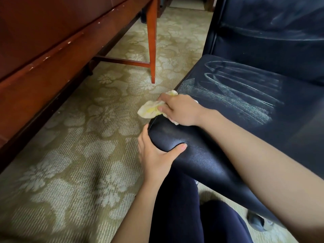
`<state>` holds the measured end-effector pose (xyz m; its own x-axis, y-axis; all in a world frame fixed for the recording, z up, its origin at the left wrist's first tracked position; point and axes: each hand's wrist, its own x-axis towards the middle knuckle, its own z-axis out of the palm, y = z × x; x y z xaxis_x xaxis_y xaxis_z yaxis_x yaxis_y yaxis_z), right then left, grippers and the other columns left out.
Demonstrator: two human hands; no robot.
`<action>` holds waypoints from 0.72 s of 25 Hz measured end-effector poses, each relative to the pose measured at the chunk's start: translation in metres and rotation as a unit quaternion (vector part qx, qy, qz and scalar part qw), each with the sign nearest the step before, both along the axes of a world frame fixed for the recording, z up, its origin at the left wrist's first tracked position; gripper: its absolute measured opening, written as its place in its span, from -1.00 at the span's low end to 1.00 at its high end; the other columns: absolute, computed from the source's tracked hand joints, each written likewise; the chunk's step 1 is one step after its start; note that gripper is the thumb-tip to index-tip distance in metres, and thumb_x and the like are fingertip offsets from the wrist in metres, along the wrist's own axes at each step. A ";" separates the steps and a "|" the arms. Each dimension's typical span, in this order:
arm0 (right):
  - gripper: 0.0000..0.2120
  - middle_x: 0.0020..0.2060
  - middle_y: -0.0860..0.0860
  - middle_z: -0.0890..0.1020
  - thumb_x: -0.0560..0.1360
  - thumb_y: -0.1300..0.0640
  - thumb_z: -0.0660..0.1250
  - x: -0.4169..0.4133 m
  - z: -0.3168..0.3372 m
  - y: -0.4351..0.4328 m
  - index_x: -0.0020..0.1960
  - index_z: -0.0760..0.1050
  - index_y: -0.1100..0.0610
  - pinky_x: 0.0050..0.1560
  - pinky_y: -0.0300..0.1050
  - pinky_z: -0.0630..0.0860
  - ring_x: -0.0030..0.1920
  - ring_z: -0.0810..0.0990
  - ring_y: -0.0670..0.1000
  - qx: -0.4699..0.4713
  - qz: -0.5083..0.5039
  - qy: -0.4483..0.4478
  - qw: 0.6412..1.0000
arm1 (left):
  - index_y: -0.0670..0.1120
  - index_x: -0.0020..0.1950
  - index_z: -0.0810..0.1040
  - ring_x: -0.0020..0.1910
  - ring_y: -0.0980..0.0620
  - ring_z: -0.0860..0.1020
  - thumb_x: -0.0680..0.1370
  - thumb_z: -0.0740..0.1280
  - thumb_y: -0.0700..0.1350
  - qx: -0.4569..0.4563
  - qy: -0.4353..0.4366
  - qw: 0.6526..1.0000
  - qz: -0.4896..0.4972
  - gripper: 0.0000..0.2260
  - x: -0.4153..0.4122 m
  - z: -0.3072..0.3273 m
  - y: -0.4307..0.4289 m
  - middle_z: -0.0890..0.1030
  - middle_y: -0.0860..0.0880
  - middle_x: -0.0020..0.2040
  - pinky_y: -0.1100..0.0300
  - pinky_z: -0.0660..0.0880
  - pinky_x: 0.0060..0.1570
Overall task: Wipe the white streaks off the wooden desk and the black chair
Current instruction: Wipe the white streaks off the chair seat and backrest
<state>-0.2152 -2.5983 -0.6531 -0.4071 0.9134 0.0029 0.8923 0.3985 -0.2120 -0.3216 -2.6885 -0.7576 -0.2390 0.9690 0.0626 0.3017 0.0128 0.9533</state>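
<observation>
Inspector: Hand status?
Technician: Left hand (156, 153) grips armrest (189, 155) end of black chair (280, 32). Right hand (180, 109) clutches yellow cloth (149, 110) at seat (298, 134) corner.
Inspector: Streak location?
Technician: White streaks (236, 92) cross seat. Wooden desk (35, 50) stands apart, left.

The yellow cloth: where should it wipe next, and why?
Probably sweep the yellow cloth, held by the right hand at the edge of the black chair seat, rightward over the white streaks there. The left hand grips the armrest, steadying the chair.
</observation>
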 end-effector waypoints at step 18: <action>-0.74 -0.34 -0.01 0.44 0.60 0.04 0.14 0.047 -0.004 -0.036 0.24 0.37 0.13 -0.21 -0.04 0.37 -0.20 0.53 0.22 0.068 -0.048 0.087 0.993 | 0.10 0.47 0.18 0.39 0.13 0.29 0.07 0.48 0.32 0.004 -0.014 1.000 0.017 0.03 0.004 -0.005 -0.006 0.31 0.10 0.35 0.00 0.28 0.39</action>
<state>-0.1682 -2.6342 -0.6566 -0.3011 0.9341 0.1919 0.8818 0.3493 -0.3168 -0.3177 -2.6941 -0.7622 -0.2726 0.9600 0.0636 0.2752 0.0145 0.9613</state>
